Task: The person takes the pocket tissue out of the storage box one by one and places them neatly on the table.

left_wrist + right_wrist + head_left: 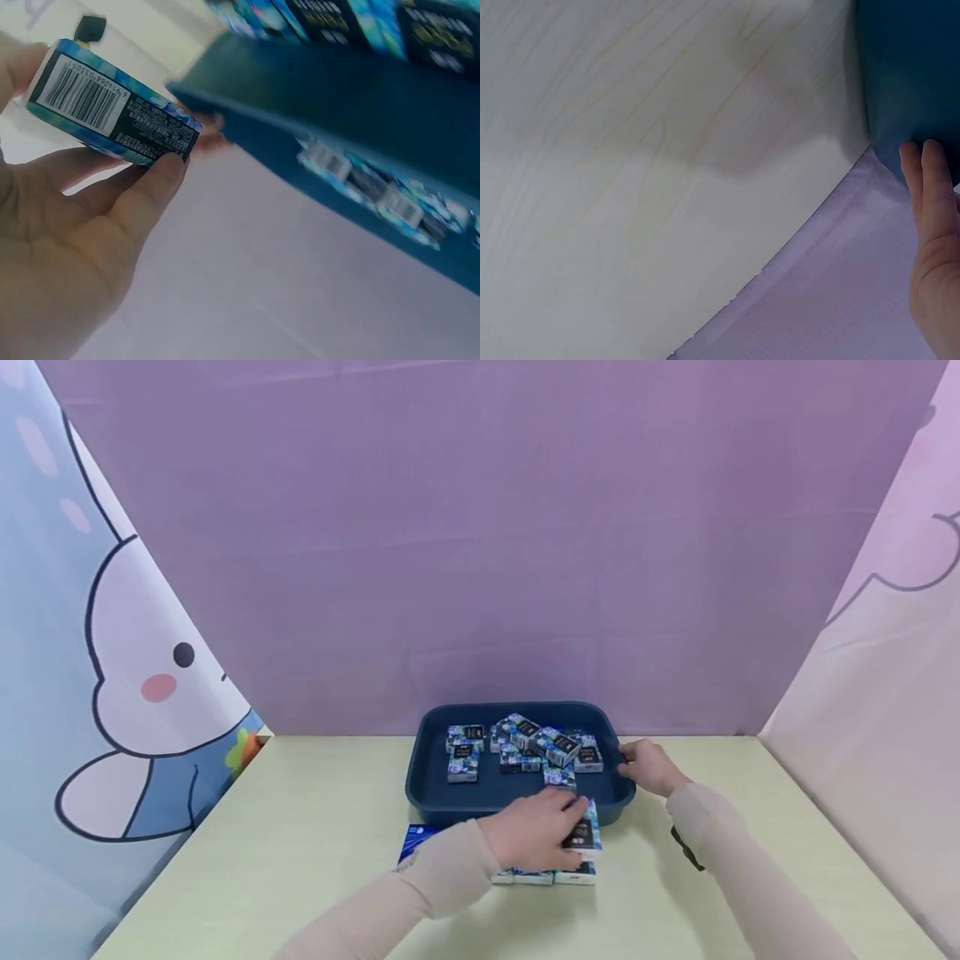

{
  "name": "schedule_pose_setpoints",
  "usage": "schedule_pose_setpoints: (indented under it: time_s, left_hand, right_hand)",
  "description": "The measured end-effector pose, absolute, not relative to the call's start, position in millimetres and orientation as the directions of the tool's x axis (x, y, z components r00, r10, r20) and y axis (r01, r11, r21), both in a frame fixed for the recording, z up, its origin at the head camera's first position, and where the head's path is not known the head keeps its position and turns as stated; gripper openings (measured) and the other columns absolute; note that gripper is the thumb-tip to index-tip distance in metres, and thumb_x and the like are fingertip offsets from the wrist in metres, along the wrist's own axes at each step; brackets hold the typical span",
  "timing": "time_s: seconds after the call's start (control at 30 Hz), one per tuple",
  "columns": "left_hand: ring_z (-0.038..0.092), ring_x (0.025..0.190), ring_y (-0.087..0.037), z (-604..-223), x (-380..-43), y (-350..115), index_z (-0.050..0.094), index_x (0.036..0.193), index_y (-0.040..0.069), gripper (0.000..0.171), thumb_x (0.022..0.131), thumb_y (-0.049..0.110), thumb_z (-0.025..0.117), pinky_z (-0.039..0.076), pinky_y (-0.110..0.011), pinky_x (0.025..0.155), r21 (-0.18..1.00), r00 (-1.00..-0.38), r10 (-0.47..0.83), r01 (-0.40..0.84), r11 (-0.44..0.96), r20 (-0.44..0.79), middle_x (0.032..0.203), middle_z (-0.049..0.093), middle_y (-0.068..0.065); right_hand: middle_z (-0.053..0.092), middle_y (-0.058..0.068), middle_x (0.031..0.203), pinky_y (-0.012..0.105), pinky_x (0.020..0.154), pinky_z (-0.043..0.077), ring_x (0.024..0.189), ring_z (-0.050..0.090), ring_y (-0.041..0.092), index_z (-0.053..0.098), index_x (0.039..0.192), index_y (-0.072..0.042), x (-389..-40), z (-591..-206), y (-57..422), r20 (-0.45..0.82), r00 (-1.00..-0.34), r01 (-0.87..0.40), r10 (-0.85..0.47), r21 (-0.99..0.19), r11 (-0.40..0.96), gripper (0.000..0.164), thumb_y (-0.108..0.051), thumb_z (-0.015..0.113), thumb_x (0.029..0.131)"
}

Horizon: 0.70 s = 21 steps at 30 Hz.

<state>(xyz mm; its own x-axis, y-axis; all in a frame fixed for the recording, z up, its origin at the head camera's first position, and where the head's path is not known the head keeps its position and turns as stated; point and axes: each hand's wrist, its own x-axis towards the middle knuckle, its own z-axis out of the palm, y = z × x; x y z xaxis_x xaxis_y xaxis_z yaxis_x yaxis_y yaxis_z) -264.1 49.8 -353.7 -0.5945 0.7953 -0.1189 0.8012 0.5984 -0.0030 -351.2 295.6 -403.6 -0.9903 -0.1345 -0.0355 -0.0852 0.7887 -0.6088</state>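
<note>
In the head view, my left hand (531,831) is at the front edge of a dark blue tray (431,793). It pinches a small blue floral pack (112,105) between thumb and fingers; a barcode on its side faces the left wrist camera. Below that hand, more such packs (574,873) stand in a row on the table, partly covered by the hand. My right hand (651,767) holds the tray's right rim, two fingers (934,187) lying against the outer wall in the right wrist view. Its thumb is mostly hidden there.
Inside the tray lie several matching packs (462,763), some stacked askew at the middle and right. A bright blue printed item (415,838) shows beside the left sleeve. A purple cloth (510,568) hangs behind the pale wooden table (315,827).
</note>
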Motion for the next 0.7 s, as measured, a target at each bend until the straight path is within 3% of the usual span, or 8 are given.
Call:
schedule_pose_setpoints:
  time_s: [0.27, 0.7]
  left_hand:
    - [0.040, 0.126, -0.011, -370.4, -263.2, 78.8, 0.031, 0.144, 0.017, 0.070, 0.087, 0.054, 0.050, 0.043, -0.025, 0.097, -0.098, -0.543, 0.820, 0.840, 0.534, -0.182, 0.141, 0.039, 0.002]
    - [0.044, 0.122, -0.009, -384.3, -266.9, 111.3, 0.036, 0.141, 0.016, 0.071, 0.085, 0.055, 0.053, 0.043, -0.024, 0.096, -0.129, -0.556, 0.805, 0.831, 0.541, -0.209, 0.137, 0.043, 0.003]
  right_hand:
    - [0.054, 0.036, 0.113, 0.045, 0.081, 0.052, 0.103, 0.058, 0.042, 0.043, 0.121, 0.023, -351.7, -405.0, 292.8, 0.010, -0.990, -0.117, -0.137, -0.589, 0.800, 0.044, 0.000, 0.053, 0.085]
    - [0.052, 0.035, 0.120, 0.046, 0.085, 0.050, 0.108, 0.056, 0.041, 0.041, 0.125, 0.020, -351.0, -410.1, 293.2, -0.026, -0.996, -0.052, -0.084, -0.606, 0.794, 0.044, -0.001, 0.052, 0.088]
